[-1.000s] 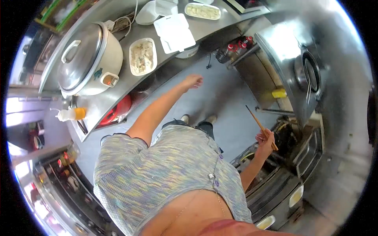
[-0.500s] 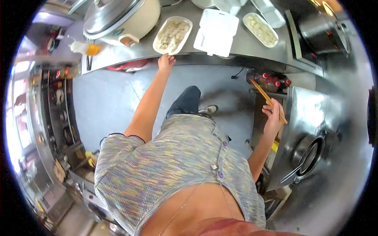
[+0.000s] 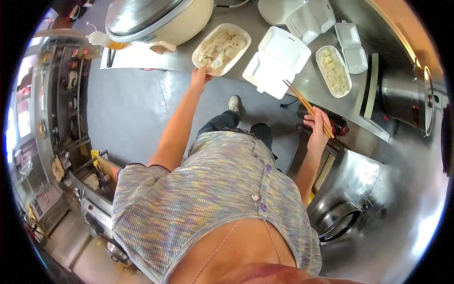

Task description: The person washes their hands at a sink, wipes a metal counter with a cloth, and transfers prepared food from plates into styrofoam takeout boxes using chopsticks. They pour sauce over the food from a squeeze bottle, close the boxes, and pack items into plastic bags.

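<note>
My left hand (image 3: 201, 78) is closed on the near rim of a white oval plate (image 3: 247, 36), which carries flat, pale food flecked with green and brown. The plate lies at the counter's front edge. In my right hand (image 3: 319, 128) is a pair of wooden chopsticks (image 3: 302, 100), their dark tips pointing up and left, close to an opened white foam takeout box (image 3: 279, 54). Nothing shows inside that box. Right of it rests a second white oval plate (image 3: 349, 88) holding pale food cut into pieces.
A large lidded cooker (image 3: 189, 23) stands at the counter's left, beside a squeeze bottle (image 3: 101, 39). More foam boxes (image 3: 319, 19) sit at the back. To the right are a metal pot (image 3: 402, 99) and, lower down, a pan (image 3: 338, 220) on a steel surface.
My view has shifted and I have stepped along the counter. The right hand has brought the chopsticks up beside the open foam box. The left hand keeps hold of the plate.
</note>
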Available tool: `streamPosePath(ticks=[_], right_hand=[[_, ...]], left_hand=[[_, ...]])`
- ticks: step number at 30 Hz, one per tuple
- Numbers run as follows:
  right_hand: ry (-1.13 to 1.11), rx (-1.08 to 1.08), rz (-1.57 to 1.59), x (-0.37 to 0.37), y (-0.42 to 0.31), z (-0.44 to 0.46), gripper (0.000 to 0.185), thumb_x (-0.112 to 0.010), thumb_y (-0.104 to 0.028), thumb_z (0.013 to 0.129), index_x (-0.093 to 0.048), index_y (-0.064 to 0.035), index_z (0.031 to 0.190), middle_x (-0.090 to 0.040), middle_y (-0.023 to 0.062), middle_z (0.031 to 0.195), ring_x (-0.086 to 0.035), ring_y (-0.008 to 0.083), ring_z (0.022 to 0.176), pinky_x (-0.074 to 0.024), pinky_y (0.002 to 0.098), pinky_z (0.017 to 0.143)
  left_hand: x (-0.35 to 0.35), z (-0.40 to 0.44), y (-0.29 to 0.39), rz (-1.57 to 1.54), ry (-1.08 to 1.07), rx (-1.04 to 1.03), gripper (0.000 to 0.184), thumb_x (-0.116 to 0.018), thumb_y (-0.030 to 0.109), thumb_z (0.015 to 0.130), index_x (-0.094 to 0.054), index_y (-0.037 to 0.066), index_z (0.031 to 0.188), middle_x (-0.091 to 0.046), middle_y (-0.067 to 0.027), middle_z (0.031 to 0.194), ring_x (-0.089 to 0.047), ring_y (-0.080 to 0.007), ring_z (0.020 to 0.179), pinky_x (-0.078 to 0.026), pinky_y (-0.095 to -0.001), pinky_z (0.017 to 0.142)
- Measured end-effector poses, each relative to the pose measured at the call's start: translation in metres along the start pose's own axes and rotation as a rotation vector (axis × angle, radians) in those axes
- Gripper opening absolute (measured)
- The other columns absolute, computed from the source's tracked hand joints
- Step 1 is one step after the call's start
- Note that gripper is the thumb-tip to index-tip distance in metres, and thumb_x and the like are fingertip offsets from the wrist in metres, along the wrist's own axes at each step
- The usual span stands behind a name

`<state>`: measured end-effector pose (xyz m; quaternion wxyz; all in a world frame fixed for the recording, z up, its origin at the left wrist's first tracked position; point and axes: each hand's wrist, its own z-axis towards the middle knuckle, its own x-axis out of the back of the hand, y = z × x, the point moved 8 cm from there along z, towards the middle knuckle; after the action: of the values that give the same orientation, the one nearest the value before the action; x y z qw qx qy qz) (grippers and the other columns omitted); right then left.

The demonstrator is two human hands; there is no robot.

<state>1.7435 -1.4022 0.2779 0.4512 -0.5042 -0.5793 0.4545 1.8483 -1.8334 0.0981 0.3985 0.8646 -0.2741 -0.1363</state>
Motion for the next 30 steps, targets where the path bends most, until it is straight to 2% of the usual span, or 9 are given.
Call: streamPosePath(ticks=[1,5,8,11,15,18,21,30], right_hand=[[-0.017,-0.036,-0.030,-0.003,0.006,0.007,0.027,-0.049,-0.018,0.087,-0.056,0.0044,0.100,-0.060,0.0108,0.087,-0.058,0.0141,0.070,-0.0487,0.0238,0.060],[-0.157,-0.016,-0.100,-0.021,0.020,0.038,0.022,-0.052,-0.015,0.085,-0.059,0.0008,0.098,-0.060,0.0081,0.080,-0.057,0.0118,0.071,-0.0465,0.0215,0.060],[-0.243,0.020,-0.167,-0.025,0.009,0.051,0.018,-0.052,-0.011,0.084,-0.061,-0.0014,0.097,-0.060,0.0065,0.083,-0.057,0.0108,0.070,-0.0452,0.0206,0.064],[-0.248,0.142,-0.139,-0.013,-0.019,0.056,0.016,-0.052,-0.007,0.083,-0.060,-0.0003,0.095,-0.060,0.0074,0.084,-0.056,0.0112,0.072,-0.0440,0.0216,0.066],[-0.471,0.464,-0.130,-0.031,-0.076,0.031,0.015,-0.054,-0.001,0.079,-0.060,0.0011,0.092,-0.060,0.0102,0.088,-0.057,0.0150,0.076,-0.0445,0.0227,0.068],[-0.724,0.576,-0.104,-0.048,-0.107,0.002,0.017,-0.054,0.002,0.077,-0.059,0.0018,0.093,-0.060,0.0118,0.087,-0.057,0.0176,0.072,-0.0458,0.0242,0.065],[-0.940,0.565,-0.097,-0.058,-0.101,-0.019,0.019,-0.054,0.003,0.076,-0.058,0.0024,0.094,-0.059,0.0129,0.086,-0.057,0.0189,0.067,-0.0459,0.0254,0.062],[-1.028,0.582,-0.186,-0.071,-0.074,-0.021,0.019,-0.051,0.005,0.076,-0.057,0.0031,0.094,-0.056,0.0109,0.081,-0.055,0.0183,0.068,-0.0435,0.0249,0.061]], left_hand=[[-0.002,-0.004,0.001,-0.018,0.030,0.006,0.025,-0.052,0.009,0.072,-0.045,-0.001,0.093,-0.056,-0.0107,0.080,-0.056,-0.0199,0.068,-0.049,-0.0305,0.061],[0.002,-0.005,-0.001,-0.121,-0.111,-0.002,0.015,-0.048,0.014,0.074,-0.052,0.002,0.081,-0.057,-0.0083,0.080,-0.056,-0.0183,0.071,-0.048,-0.0331,0.067],[0.013,-0.064,0.013,-0.156,-0.057,-0.052,0.025,-0.046,0.012,0.073,-0.050,0.002,0.096,-0.059,-0.0092,0.087,-0.057,-0.0179,0.073,-0.047,-0.0325,0.068],[0.009,-0.126,0.018,-0.112,-0.131,-0.027,0.034,-0.045,0.011,0.073,-0.047,0.000,0.105,-0.059,-0.0102,0.094,-0.059,-0.0193,0.079,-0.048,-0.0327,0.069],[-0.035,-0.192,0.007,-0.125,-0.180,-0.060,0.039,-0.044,0.011,0.073,-0.045,-0.002,0.110,-0.058,-0.0116,0.100,-0.061,-0.0218,0.084,-0.051,-0.0335,0.067],[-0.056,-0.208,-0.014,-0.133,-0.183,0.001,0.039,-0.044,0.010,0.074,-0.044,-0.003,0.111,-0.058,-0.0126,0.099,-0.061,-0.0219,0.083,-0.051,-0.0327,0.067],[-0.080,-0.218,-0.019,-0.068,-0.144,-0.024,0.036,-0.044,0.010,0.075,-0.045,-0.003,0.109,-0.058,-0.0131,0.098,-0.060,-0.0218,0.082,-0.051,-0.0320,0.068],[-0.102,-0.220,-0.012,-0.011,-0.152,-0.032,0.032,-0.045,0.009,0.077,-0.044,0.002,0.108,-0.056,-0.0104,0.093,-0.059,-0.0192,0.078,-0.049,-0.0287,0.067]])
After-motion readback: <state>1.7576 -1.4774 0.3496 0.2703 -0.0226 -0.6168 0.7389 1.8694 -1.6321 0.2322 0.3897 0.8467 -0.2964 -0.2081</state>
